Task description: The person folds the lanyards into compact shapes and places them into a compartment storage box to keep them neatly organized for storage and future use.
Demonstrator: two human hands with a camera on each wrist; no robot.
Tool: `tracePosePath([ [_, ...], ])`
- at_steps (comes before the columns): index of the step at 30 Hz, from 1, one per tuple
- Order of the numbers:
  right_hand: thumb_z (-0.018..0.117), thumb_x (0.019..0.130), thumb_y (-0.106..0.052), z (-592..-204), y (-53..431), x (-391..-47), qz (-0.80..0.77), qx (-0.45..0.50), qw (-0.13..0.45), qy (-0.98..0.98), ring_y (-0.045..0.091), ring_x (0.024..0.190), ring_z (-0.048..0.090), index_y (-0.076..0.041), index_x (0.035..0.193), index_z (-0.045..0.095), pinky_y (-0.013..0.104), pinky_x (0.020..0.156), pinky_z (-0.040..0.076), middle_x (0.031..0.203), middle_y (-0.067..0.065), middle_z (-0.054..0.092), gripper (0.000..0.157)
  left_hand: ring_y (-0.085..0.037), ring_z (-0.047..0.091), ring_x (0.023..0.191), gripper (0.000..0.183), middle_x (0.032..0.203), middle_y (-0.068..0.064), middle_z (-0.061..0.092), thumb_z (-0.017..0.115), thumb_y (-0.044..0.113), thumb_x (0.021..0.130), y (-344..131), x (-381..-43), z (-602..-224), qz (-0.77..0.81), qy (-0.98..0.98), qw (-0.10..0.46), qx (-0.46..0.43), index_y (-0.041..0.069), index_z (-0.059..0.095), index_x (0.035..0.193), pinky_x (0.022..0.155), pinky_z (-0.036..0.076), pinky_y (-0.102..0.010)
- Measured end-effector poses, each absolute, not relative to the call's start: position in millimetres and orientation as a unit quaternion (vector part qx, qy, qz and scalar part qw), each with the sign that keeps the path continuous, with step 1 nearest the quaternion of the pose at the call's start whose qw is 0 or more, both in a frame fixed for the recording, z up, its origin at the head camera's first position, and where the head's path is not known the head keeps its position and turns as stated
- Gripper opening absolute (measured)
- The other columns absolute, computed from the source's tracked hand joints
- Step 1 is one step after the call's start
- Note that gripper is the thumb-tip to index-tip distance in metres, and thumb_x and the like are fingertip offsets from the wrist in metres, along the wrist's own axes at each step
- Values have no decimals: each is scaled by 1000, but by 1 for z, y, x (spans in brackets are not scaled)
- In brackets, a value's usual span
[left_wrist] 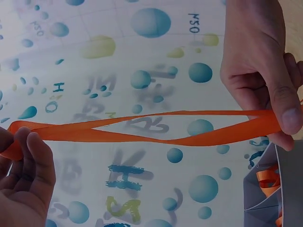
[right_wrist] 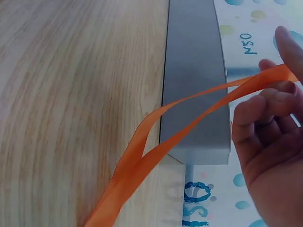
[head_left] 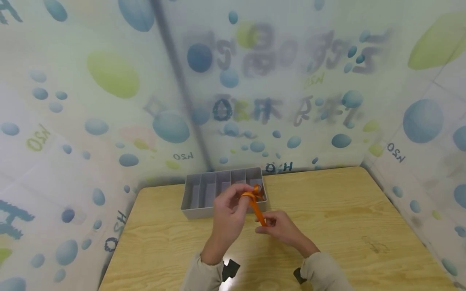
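Observation:
An orange ribbon [head_left: 256,208] is stretched between both hands, above the front of a grey divided tray [head_left: 200,212]. My left hand [head_left: 230,208] pinches its upper end near the tray's right compartment. Lower and to the right, my right hand [head_left: 278,228] pinches the other end between thumb and fingers. In the left wrist view the ribbon [left_wrist: 189,140] runs as two strands with a long narrow gap, meeting at each hand. In the right wrist view the two strands [right_wrist: 189,127] join toward the lower left, and one hand grips them at the right edge.
More orange ribbon [left_wrist: 268,182] lies coiled in the tray's right-hand compartment. The tray stands on a light wooden table [head_left: 349,226], against its back edge. A patterned fabric wall [head_left: 255,101] with blue and green bubbles encloses the table at the back and sides.

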State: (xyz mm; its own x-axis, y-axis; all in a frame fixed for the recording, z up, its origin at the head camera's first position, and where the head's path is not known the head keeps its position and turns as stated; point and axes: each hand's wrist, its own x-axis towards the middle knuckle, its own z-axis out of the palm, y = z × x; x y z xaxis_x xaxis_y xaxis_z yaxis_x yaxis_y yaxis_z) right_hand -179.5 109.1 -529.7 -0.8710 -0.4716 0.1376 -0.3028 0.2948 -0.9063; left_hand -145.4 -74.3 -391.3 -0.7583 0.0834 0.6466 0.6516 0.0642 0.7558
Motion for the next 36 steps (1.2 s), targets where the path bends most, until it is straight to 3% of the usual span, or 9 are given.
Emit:
tracePosePath([
  [8, 78, 88, -24, -518, 111, -178, -546, -151, 51, 822, 11, 65, 57, -8, 90, 80, 24, 59, 49, 79, -2, 72, 16, -20, 62, 65, 21, 89, -14, 69, 56, -16, 88, -79, -138, -386, -639, -685, 236, -257, -1, 68, 99, 56, 56, -34],
  [17, 79, 85, -13, -506, 125, -177, -492, -122, -100, 856, 5, 54, 52, -6, 85, 79, 24, 49, 45, 71, -1, 70, 8, -17, 55, 55, 26, 87, -19, 68, 53, -19, 85, -88, -131, -390, -636, -680, 275, -240, -4, 66, 100, 50, 50, -26],
  [23, 73, 87, -4, -495, 141, -177, -456, -100, -162, 869, 7, 59, 61, -2, 90, 79, 23, 53, 50, 75, 4, 73, 7, -13, 57, 61, 22, 87, -17, 68, 57, -15, 88, -102, -127, -405, -631, -701, 284, -173, -2, 68, 101, 53, 51, -22],
  [27, 69, 89, -2, -486, 150, -176, -464, -80, -189, 862, 6, 49, 52, 1, 91, 78, 23, 45, 45, 72, 8, 72, 11, -8, 54, 58, 22, 82, -15, 67, 62, -15, 85, -109, -126, -425, -621, -718, 284, -133, 0, 69, 100, 49, 48, -22],
  [32, 69, 88, -1, -472, 155, -174, -474, -60, -216, 852, 5, 43, 32, 3, 91, 78, 23, 39, 30, 56, -1, 58, 9, -5, 47, 54, 28, 72, -3, 61, 71, -12, 80, -112, -125, -454, -601, -752, 245, -115, 6, 71, 101, 46, 42, -22],
  [34, 70, 87, 1, -468, 156, -173, -473, -66, -233, 847, 5, 43, 30, 3, 89, 77, 23, 38, 29, 52, -4, 51, 8, -4, 45, 52, 27, 71, -1, 60, 74, -9, 79, -111, -125, -464, -600, -758, 227, -119, 7, 72, 100, 44, 40, -21],
  [36, 69, 87, 3, -463, 156, -172, -479, -71, -245, 840, 5, 44, 31, 4, 90, 77, 23, 38, 30, 54, -3, 55, 9, -3, 43, 51, 23, 71, 0, 59, 76, -6, 79, -109, -125, -472, -599, -761, 212, -126, 8, 73, 98, 43, 39, -20],
])
